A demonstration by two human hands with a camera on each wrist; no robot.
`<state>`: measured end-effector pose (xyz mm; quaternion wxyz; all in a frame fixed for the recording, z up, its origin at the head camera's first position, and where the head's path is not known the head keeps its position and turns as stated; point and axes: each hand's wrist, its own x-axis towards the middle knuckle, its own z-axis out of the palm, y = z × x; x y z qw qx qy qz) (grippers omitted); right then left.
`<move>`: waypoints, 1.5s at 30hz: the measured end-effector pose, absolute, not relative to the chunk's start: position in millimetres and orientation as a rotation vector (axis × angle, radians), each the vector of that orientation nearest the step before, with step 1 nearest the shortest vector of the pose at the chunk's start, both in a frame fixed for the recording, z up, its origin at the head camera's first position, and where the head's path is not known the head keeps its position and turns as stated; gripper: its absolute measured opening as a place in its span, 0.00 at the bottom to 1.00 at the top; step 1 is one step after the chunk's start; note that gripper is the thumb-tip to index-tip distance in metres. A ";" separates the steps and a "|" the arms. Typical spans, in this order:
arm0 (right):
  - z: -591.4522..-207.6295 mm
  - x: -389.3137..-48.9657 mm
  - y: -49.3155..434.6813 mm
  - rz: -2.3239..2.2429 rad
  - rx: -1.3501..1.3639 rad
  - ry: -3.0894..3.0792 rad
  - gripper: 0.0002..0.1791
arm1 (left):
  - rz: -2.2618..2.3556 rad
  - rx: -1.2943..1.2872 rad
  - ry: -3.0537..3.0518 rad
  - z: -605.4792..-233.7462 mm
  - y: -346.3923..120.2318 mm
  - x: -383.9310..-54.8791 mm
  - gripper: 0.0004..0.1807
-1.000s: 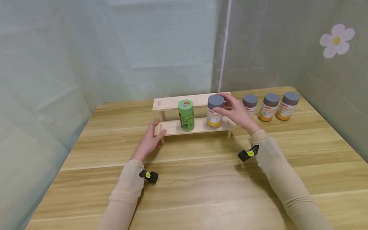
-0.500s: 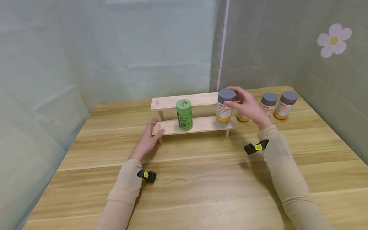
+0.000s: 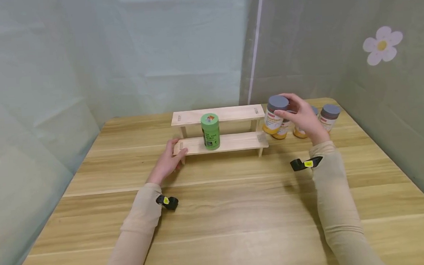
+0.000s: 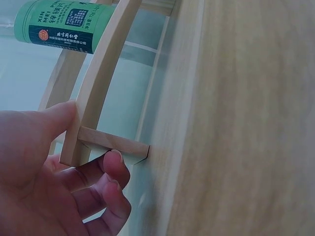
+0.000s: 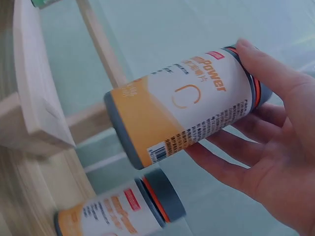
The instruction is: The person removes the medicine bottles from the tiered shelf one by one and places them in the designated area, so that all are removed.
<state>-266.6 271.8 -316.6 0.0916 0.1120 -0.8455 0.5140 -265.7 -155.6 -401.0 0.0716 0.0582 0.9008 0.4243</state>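
Note:
A two-tier wooden shelf rack [image 3: 238,142] stands toward the back of the table. My left hand [image 3: 165,163] grips the left end of its lower board, thumb on top and fingers curled underneath, as the left wrist view shows. On that lower board a green bottle [image 3: 211,133] stands upright. My right hand [image 3: 302,117] holds a white and orange pill bottle [image 5: 184,105] by its grey cap end, thumb on one side and fingers on the other. This bottle hangs slightly tilted in the air just right of the rack, in front of another bottle of its kind.
Three like bottles stand on the table right of the rack: a left one [image 3: 281,133], a middle one [image 3: 300,133] mostly behind my right hand, and a right one [image 3: 330,115]. Light cloth hangs behind the wooden table [image 3: 232,213].
My right hand has lifted the pill bottle from the lower board's right end and carried it right, off the rack. My left hand keeps its grip on the rack.

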 end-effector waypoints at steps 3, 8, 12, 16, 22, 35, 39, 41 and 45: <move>-315.7 -265.2 280.1 1.527 0.309 -2.527 0.31 | 1.288 0.187 2.703 -400.5 -155.5 -266.0 0.40; -316.0 -263.1 291.6 1.516 0.259 -2.558 0.31 | 1.293 0.186 2.697 -401.7 -155.8 -266.1 0.40; -316.8 -261.9 297.4 1.478 0.258 -2.586 0.31 | 1.299 0.181 2.694 -402.7 -157.4 -266.1 0.40; -319.9 -262.4 301.0 1.473 0.271 -2.595 0.32 | 1.288 0.177 2.696 -402.5 -159.8 -265.9 0.40; -324.8 -263.7 304.1 1.534 0.304 -2.606 0.31 | 1.292 0.174 2.689 -401.7 -161.6 -264.6 0.40; -332.6 -266.5 306.6 1.530 0.329 -2.731 0.31 | 1.268 0.180 2.698 -400.0 -160.1 -262.9 0.40; -335.3 -268.2 308.2 1.500 0.332 -2.777 0.32 | 1.262 0.180 2.700 -399.9 -160.5 -263.2 0.40; -336.6 -269.6 308.6 1.496 0.330 -2.788 0.32 | 1.265 0.177 2.702 -399.5 -161.0 -263.4 0.40; -339.6 -271.6 309.7 1.505 0.351 -2.789 0.31 | 1.272 0.175 2.700 -398.4 -162.6 -262.9 0.40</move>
